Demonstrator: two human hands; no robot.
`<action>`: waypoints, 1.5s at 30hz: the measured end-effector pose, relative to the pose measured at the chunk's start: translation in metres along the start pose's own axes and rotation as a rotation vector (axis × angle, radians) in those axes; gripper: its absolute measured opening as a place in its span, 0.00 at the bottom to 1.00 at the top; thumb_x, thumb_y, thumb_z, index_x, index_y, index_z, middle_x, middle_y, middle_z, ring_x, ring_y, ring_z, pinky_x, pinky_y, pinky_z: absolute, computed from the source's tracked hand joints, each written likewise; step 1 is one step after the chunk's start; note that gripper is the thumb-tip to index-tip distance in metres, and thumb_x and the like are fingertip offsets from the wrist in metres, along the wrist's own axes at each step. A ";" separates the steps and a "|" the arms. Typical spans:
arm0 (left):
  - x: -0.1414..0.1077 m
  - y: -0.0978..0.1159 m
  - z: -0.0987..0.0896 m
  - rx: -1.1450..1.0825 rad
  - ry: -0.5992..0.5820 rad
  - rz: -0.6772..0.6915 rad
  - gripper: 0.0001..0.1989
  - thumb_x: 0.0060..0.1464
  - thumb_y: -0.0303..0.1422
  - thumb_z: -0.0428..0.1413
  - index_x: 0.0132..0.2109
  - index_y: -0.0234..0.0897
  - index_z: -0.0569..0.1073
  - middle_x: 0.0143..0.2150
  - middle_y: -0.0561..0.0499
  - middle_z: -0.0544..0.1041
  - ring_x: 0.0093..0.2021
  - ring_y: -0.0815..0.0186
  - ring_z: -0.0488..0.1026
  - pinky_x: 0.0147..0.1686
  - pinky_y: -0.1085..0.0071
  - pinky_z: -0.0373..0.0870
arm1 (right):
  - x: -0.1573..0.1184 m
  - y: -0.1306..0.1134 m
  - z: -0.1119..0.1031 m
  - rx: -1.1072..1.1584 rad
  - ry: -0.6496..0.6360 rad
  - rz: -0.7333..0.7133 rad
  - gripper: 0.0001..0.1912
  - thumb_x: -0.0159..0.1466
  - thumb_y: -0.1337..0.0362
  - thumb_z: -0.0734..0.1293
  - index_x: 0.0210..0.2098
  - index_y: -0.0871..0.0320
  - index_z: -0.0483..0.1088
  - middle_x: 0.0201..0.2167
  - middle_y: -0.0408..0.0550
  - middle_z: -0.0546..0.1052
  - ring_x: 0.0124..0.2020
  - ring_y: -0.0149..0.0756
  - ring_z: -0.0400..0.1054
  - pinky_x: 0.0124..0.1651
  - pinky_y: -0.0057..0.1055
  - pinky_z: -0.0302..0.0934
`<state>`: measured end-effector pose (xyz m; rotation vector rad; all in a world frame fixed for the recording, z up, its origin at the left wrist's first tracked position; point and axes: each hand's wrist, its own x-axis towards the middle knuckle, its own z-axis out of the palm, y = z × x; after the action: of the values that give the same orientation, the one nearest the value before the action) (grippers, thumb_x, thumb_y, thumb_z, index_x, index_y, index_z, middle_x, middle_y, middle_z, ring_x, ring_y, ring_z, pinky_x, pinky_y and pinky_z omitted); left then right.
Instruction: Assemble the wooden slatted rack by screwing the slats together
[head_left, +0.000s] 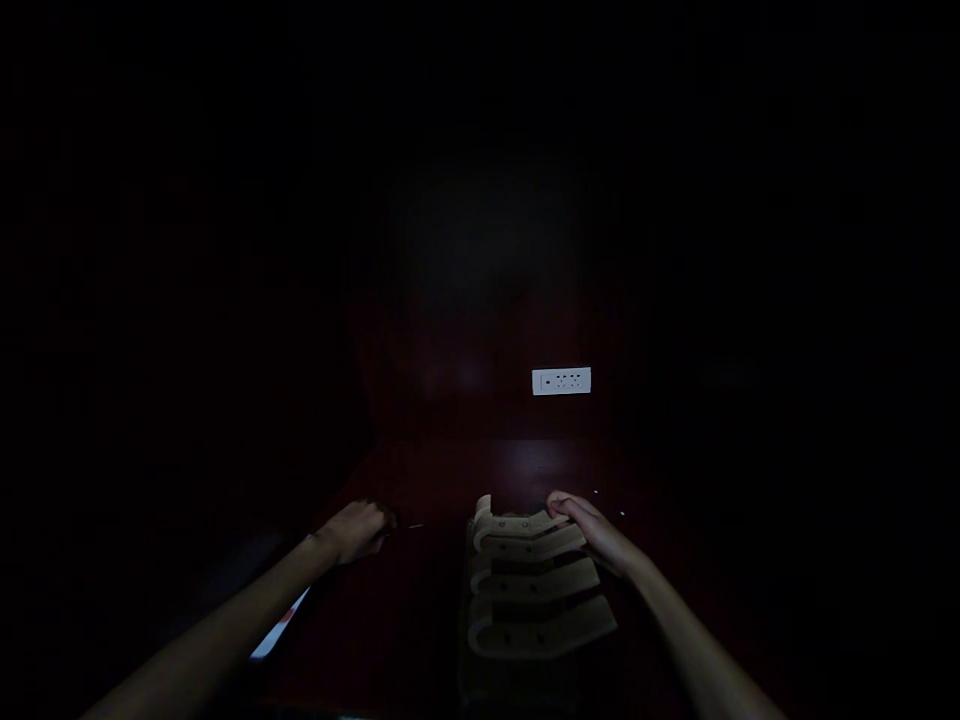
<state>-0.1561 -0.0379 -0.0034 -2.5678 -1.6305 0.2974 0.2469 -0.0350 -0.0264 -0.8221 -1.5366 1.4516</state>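
Several pale hook-shaped pieces (551,642), each with two dark holes, sit in a row on a dark block (517,685). My right hand (589,525) is closed around the straight end of the farthest hook-shaped piece (514,526). To the left, my left hand (354,530) is low over the dark red table, fingers curled in. Whatever it may hold is hidden in shadow. A thin, small, light sliver (416,526) lies just right of its fingers.
Beneath my left forearm a flat white item (279,628) with a reddish patch is partly covered. Two tiny white bits (622,513) lie beyond my right hand. A white socket panel (562,381) is on the back wall. Deep darkness hides both sides.
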 end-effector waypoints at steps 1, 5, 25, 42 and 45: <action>0.001 0.001 -0.006 -0.045 0.034 0.001 0.16 0.55 0.27 0.51 0.49 0.41 0.75 0.48 0.46 0.78 0.49 0.58 0.74 0.49 0.67 0.67 | 0.000 0.000 0.000 -0.003 0.000 -0.003 0.11 0.60 0.56 0.59 0.27 0.56 0.60 0.24 0.39 0.57 0.24 0.30 0.50 0.27 0.27 0.45; 0.012 0.019 -0.047 -0.528 0.296 0.039 0.12 0.54 0.32 0.52 0.43 0.37 0.77 0.42 0.49 0.79 0.40 0.63 0.76 0.43 0.72 0.69 | 0.002 0.002 -0.001 -0.020 0.008 -0.033 0.11 0.59 0.56 0.60 0.26 0.57 0.61 0.24 0.40 0.58 0.26 0.31 0.51 0.29 0.28 0.47; 0.079 0.142 -0.130 -0.225 0.023 0.303 0.07 0.45 0.33 0.59 0.35 0.44 0.79 0.35 0.57 0.81 0.35 0.68 0.77 0.27 0.78 0.63 | 0.004 0.005 -0.005 -0.082 0.008 -0.060 0.11 0.59 0.57 0.60 0.26 0.57 0.62 0.24 0.40 0.59 0.26 0.31 0.51 0.30 0.27 0.47; 0.084 0.159 -0.131 -0.066 -0.064 0.180 0.07 0.41 0.35 0.60 0.32 0.46 0.80 0.34 0.53 0.82 0.35 0.62 0.78 0.30 0.74 0.67 | 0.005 0.007 -0.007 -0.124 0.016 -0.103 0.10 0.60 0.58 0.59 0.26 0.56 0.63 0.26 0.41 0.60 0.29 0.33 0.53 0.32 0.27 0.50; 0.084 0.162 -0.133 -0.047 -0.071 0.147 0.08 0.40 0.34 0.61 0.32 0.45 0.80 0.34 0.52 0.82 0.35 0.61 0.78 0.31 0.74 0.68 | 0.004 0.005 -0.007 -0.129 0.014 -0.104 0.10 0.60 0.58 0.59 0.26 0.56 0.63 0.26 0.42 0.60 0.30 0.33 0.53 0.32 0.27 0.50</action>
<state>0.0497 -0.0275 0.0886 -2.7483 -1.4906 0.3685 0.2507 -0.0279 -0.0314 -0.8135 -1.6508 1.2805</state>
